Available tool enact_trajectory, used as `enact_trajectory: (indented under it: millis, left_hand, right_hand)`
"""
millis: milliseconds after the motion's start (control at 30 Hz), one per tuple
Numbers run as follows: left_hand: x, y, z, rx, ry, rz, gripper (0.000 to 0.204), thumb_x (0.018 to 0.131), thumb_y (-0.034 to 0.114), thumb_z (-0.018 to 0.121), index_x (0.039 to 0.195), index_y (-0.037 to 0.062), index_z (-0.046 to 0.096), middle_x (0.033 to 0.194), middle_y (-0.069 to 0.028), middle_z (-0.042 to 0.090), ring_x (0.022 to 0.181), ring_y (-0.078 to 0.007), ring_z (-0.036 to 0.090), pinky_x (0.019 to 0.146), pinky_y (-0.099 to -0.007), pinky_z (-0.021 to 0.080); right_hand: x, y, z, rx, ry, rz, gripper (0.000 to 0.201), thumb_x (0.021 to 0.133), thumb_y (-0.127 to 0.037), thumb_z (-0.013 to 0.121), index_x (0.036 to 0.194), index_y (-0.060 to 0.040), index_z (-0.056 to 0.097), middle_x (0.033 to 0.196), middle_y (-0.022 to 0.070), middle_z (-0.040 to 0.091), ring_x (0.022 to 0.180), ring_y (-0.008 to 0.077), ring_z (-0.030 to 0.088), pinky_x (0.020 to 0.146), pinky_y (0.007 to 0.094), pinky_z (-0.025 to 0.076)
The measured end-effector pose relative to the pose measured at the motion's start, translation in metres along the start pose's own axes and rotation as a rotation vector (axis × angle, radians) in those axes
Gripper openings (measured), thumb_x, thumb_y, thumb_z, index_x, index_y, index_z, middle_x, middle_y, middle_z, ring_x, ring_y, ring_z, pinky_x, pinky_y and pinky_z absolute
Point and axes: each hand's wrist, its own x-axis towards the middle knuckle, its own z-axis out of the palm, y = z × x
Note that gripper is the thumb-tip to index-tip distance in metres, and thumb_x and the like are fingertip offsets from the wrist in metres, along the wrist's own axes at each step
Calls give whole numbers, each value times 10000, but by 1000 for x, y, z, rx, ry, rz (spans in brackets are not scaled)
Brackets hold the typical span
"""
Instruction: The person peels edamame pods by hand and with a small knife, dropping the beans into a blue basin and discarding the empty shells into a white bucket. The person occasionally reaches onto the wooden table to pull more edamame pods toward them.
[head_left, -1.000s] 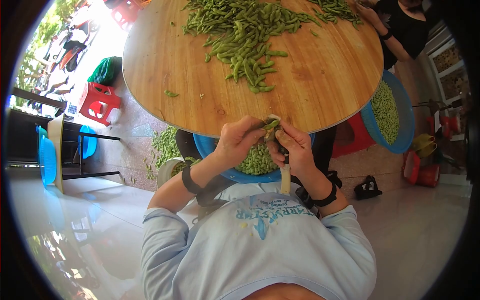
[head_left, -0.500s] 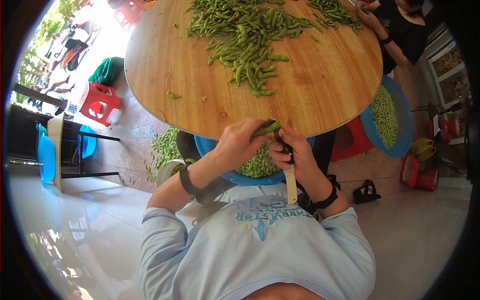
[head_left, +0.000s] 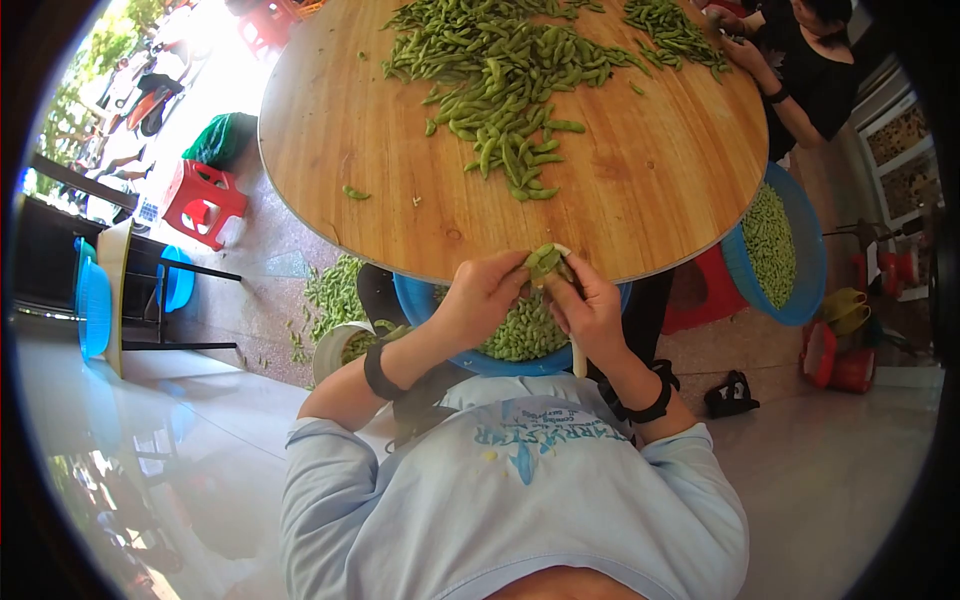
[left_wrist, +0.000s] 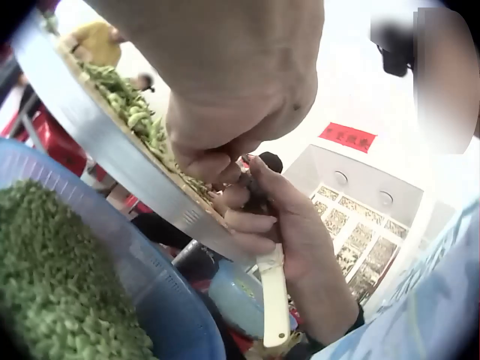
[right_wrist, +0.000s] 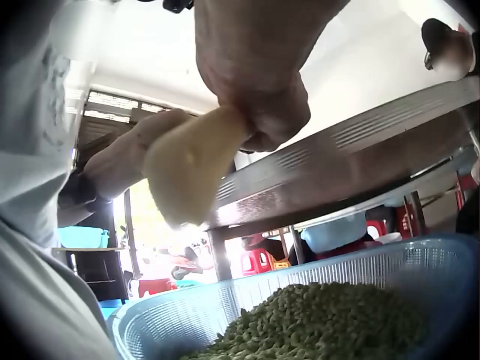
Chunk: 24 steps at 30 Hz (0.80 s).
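At the near edge of the round wooden table (head_left: 420,225), the left hand (head_left: 478,298) pinches a green pod (head_left: 545,262) between thumb and fingers. Meeting it there, the right hand (head_left: 592,310) holds the same pod and has its fingers curled round a tool with a cream handle (left_wrist: 275,300), which points back toward the body. The tool's working end is hidden by the fingers. Under both hands, below table height, is a blue basket (right_wrist: 172,322) of shelled green beans (head_left: 525,332).
A heap of pods (head_left: 500,80) lies on the table. Another person (head_left: 805,60) is at the far right edge, above a second blue basket (head_left: 812,250) of beans. Pods (head_left: 335,295) and a white container (head_left: 332,352) are on the floor at the left; a red stool (head_left: 203,205) stands farther off.
The fingers of both hands have come together over the pod. The cream handle, more exposed half a second ago, is now largely behind the right hand in the head view.
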Motion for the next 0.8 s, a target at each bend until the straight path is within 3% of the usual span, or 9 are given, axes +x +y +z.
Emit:
enact_trajectory:
  millis: [33, 67, 133, 367, 433, 667, 733, 800]
  left_hand:
    - [-2, 2, 2, 194, 23, 114, 199, 902, 55, 521, 1054, -59, 582, 726, -85, 589, 600, -140, 555, 573, -279, 453]
    - [-3, 2, 5, 193, 23, 114, 199, 902, 55, 521, 1054, -59, 582, 726, -85, 589, 600, -140, 555, 573, -279, 453]
    - [-5, 2, 10, 343, 101, 264, 187, 828, 24, 513, 993, -38, 573, 796, -234, 592, 736, -417, 592, 622, -432, 466]
    - [-16, 5, 18, 374, 78, 269, 240, 794, 0, 506, 1030, -39, 528, 834, -255, 590, 763, -450, 570, 623, -475, 462]
    - [-17, 3, 18, 444, 83, 327, 226, 807, -34, 504, 1031, -41, 537, 771, -226, 592, 721, -414, 595, 592, -428, 471]
    - [-27, 3, 17, 485, 56, 374, 188, 778, -49, 506, 965, -37, 518, 754, -228, 569, 709, -424, 574, 587, -433, 457]
    - [-33, 4, 13, 523, -4, 404, 181, 721, -45, 544, 889, -24, 481, 744, -214, 561, 704, -418, 571, 572, -459, 449]
    - [-48, 11, 9, 612, -39, 395, 181, 714, -33, 548, 882, -21, 485, 744, -199, 565, 708, -398, 582, 577, -445, 460]
  right_hand:
    - [2, 1, 3, -309, 106, -259, 311, 869, -84, 606, 1146, 36, 529, 795, 110, 575, 616, 152, 557, 496, 257, 454]
    - [3, -2, 2, -310, 106, -259, 311, 869, -84, 606, 1146, 36, 529, 795, 110, 575, 616, 152, 557, 496, 257, 454]
    - [6, -14, 0, -571, 94, -288, 406, 786, -41, 677, 1140, 62, 506, 874, 146, 564, 706, 214, 589, 606, 291, 499]
    - [3, -11, 4, -689, 44, -509, 428, 732, 9, 669, 1116, 69, 488, 985, 190, 548, 767, 302, 601, 678, 356, 509]
    - [2, -11, 4, -708, 11, -516, 404, 708, 37, 645, 1082, 63, 494, 974, 203, 544, 791, 342, 595, 672, 373, 507]
    - [-2, -13, 8, -690, 9, -479, 290, 704, 57, 585, 980, 32, 502, 902, 202, 543, 772, 360, 583, 649, 381, 494]
    - [-4, -16, 7, -705, -52, -282, 240, 713, 41, 573, 941, 14, 504, 809, 181, 537, 720, 353, 576, 613, 390, 474]
    - [-5, -16, 6, -669, -61, -255, 222, 715, 36, 571, 927, 8, 507, 779, 173, 531, 700, 350, 572, 599, 393, 465]
